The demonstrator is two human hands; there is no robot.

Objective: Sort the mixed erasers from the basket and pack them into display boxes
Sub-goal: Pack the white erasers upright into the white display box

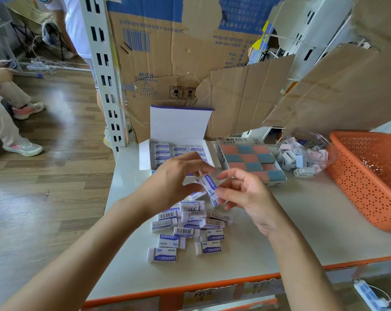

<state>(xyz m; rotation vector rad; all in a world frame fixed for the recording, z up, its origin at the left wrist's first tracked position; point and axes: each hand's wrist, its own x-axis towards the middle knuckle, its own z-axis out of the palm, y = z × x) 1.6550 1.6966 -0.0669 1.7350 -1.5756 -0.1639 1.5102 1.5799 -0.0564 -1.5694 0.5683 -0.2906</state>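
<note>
Both hands meet above a heap of white-and-blue sleeved erasers (187,225) on the table. My right hand (241,194) pinches one white-and-blue eraser (209,188), tilted on end; my left hand (174,178) touches its upper end with thumb and fingertips. Behind them stands an open white display box (145,158) with rows of the same erasers, lid up. To its right is a box of pink-and-teal erasers (248,159). An orange perforated basket (369,176) sits at the far right, tilted.
A clear bowl (306,153) of small pastel erasers stands between the pink-and-teal box and the basket. Torn cardboard sheets (246,97) wall the back. A white slotted shelf post (104,75) rises at the table's left corner. People sit and stand on the wooden floor at left.
</note>
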